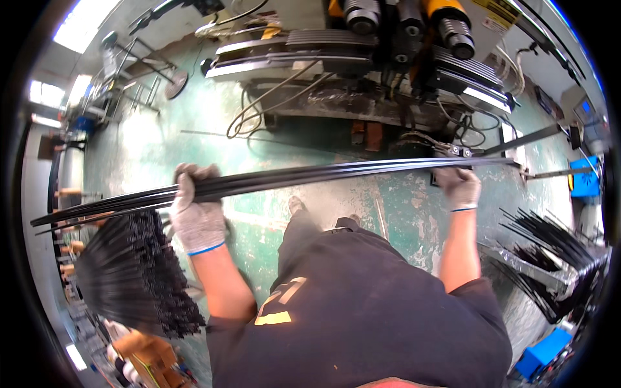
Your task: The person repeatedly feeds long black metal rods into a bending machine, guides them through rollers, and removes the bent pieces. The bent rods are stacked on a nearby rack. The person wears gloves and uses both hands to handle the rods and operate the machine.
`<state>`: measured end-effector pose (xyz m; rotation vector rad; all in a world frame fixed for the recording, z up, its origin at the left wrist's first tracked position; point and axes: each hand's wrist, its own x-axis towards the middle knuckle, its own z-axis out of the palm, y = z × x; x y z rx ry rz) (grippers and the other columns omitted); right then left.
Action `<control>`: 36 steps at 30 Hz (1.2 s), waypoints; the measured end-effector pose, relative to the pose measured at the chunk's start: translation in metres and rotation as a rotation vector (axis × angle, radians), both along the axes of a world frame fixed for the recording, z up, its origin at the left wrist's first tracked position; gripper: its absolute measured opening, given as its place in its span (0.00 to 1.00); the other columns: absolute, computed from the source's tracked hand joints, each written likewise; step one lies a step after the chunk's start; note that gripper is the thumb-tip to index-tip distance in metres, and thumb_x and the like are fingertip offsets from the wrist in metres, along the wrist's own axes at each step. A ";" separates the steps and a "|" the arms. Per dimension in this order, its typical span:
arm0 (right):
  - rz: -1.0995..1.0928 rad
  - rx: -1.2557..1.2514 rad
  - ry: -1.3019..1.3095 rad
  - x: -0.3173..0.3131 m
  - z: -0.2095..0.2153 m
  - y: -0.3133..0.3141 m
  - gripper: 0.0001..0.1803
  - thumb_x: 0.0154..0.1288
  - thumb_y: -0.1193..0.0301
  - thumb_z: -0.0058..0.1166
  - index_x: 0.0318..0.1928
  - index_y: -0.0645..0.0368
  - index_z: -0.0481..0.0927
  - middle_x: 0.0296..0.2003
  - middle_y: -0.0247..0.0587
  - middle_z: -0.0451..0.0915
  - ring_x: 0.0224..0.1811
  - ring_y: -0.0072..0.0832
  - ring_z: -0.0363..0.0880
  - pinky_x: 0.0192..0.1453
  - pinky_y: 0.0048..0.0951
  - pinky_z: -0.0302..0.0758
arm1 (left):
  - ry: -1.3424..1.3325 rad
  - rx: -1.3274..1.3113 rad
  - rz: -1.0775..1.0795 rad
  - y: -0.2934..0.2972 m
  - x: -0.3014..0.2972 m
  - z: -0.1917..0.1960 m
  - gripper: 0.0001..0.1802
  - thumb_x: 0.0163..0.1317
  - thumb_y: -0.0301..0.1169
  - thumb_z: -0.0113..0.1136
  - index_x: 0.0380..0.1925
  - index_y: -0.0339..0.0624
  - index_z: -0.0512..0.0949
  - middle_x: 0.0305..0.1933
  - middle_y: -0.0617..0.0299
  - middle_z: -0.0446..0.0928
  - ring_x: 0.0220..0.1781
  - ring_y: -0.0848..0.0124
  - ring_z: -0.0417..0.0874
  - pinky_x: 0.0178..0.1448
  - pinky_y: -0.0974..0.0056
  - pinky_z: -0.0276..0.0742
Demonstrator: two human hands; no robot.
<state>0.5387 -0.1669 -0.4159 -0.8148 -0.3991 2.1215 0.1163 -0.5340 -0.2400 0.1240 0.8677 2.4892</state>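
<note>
A bundle of long, thin black bars (310, 176) stretches level across my front from far left to right. Its left ends fan slightly apart. My left hand (197, 216), in a grey knit glove with a blue cuff, is closed around the bundle left of centre, thumb on the near side. Near the right end, my right hand (460, 188), gloved the same way, is curled against the underside of the bars; its fingers are partly hidden and a little blurred. A big stack of black bars (123, 271) lies below the bundle's left part.
A machine (388, 71) with yellow-and-black cylinders and hanging cables stands ahead. More black bars (550, 252) rest on a rack at right, near a blue box (542, 352). A cardboard box (145, 355) sits low at left. A round-based stool (176, 84) stands far left.
</note>
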 end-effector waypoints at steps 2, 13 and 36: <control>-0.064 -0.094 0.319 -0.099 0.061 -0.051 0.18 0.70 0.71 0.51 0.54 0.71 0.77 0.53 0.56 0.81 0.59 0.49 0.80 0.65 0.57 0.79 | 0.083 -0.025 -0.204 0.048 -0.011 -0.022 0.11 0.69 0.29 0.65 0.49 0.37 0.82 0.47 0.54 0.85 0.53 0.58 0.84 0.77 0.42 0.71; -0.461 0.024 0.101 -0.156 0.053 0.081 0.14 0.76 0.81 0.42 0.56 0.71 0.77 0.54 0.56 0.82 0.61 0.50 0.81 0.74 0.57 0.76 | 0.113 0.159 -0.378 0.122 -0.262 -0.017 0.17 0.71 0.26 0.59 0.56 0.27 0.79 0.56 0.45 0.82 0.64 0.52 0.81 0.82 0.43 0.65; -0.489 0.419 -0.467 -0.299 0.014 0.221 0.14 0.75 0.64 0.52 0.51 0.60 0.83 0.44 0.41 0.85 0.42 0.36 0.83 0.48 0.37 0.78 | -0.283 -0.113 -0.557 0.349 -0.310 -0.124 0.12 0.74 0.26 0.55 0.51 0.32 0.81 0.57 0.46 0.82 0.64 0.48 0.80 0.74 0.30 0.72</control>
